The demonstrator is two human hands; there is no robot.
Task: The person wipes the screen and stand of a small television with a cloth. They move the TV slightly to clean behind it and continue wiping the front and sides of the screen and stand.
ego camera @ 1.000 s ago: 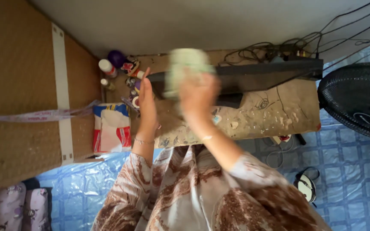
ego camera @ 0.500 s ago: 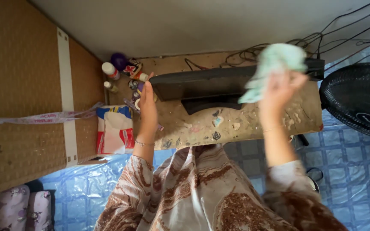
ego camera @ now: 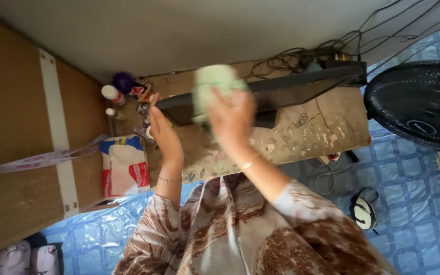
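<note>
While the right hand [ego camera: 232,117] presses one pale green cloth [ego camera: 214,87] against one dark screen [ego camera: 276,91], fingers closed around it, the left hand [ego camera: 163,130] braces the screen's left end, fingers loosely spread. Both forearms reach up over the worn surface [ego camera: 327,127].

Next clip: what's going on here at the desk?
A person in a brown patterned top presses a crumpled pale green cloth against the flat black screen on the worn wooden table with the right hand. The left hand rests at the screen's left edge. Small bottles stand in the table's corner, and a black fan is at the right.
</note>
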